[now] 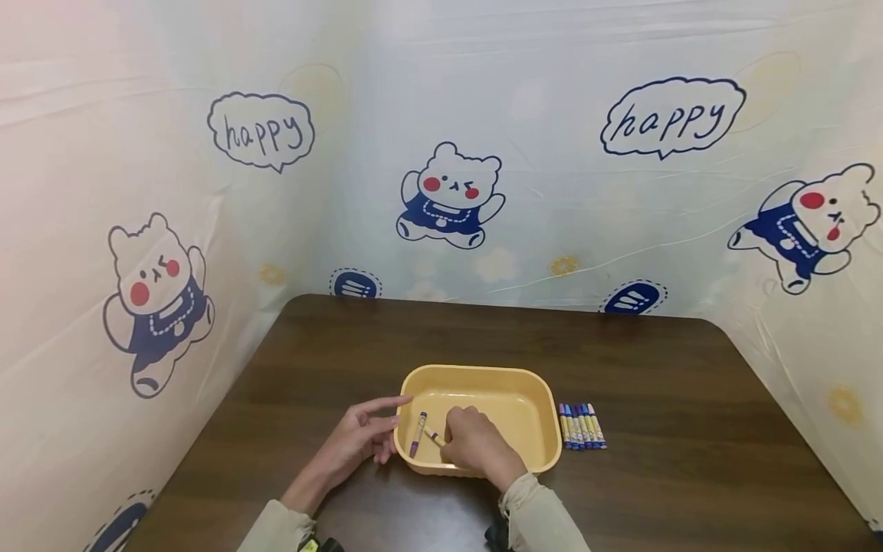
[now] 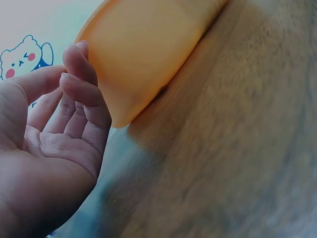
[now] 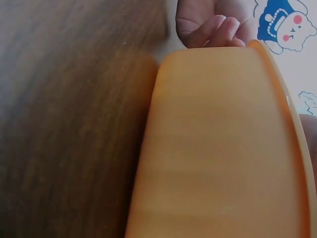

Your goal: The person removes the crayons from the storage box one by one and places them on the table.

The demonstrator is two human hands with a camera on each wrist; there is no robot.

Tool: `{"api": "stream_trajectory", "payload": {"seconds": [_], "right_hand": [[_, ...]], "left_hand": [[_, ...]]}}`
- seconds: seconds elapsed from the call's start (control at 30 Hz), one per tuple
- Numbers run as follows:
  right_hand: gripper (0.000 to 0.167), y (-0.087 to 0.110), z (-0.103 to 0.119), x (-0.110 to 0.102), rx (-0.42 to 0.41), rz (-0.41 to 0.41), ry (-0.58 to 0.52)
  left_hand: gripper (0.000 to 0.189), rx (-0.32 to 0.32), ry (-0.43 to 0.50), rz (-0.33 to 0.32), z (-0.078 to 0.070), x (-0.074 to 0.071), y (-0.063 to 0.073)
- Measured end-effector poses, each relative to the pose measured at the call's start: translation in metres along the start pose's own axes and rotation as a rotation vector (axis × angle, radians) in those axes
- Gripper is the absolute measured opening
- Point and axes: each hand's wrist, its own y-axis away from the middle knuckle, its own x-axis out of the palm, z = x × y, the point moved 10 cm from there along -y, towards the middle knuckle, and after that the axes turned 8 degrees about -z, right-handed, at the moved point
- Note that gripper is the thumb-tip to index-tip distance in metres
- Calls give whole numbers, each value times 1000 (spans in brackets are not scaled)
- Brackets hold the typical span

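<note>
A yellow plastic basin (image 1: 483, 381) stands on the table. My left hand (image 1: 359, 437) touches its left rim, index finger extended onto the edge; in the left wrist view the other fingers of that hand (image 2: 59, 134) bend loosely beside the basin wall (image 2: 148, 54). Inside the basin my right hand (image 1: 479, 443) has its fingers curled on a small yellow marker (image 1: 434, 437), whose far end sticks out while the rest is hidden. A purple-ended marker (image 1: 418, 435) lies to the left on the basin floor. The right wrist view mostly shows the basin's outer wall (image 3: 213, 139).
Right of the basin, several markers (image 1: 582, 427) lie side by side in a row on the dark wooden table (image 1: 662, 475). A pale curtain (image 1: 552, 192) printed with bears hangs behind and along both sides of the table.
</note>
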Motion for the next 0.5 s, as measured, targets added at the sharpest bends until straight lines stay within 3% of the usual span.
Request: {"api": "stream_trajectory", "payload": {"seconds": [0.33, 0.5], "right_hand": [[20, -2, 1, -9, -12, -70, -22], [13, -6, -4, -24, -30, -119, -75]], "left_hand": [[51, -7, -26, -4, 0, -2, 1], [52, -15, -17, -10, -1, -2, 1]]}}
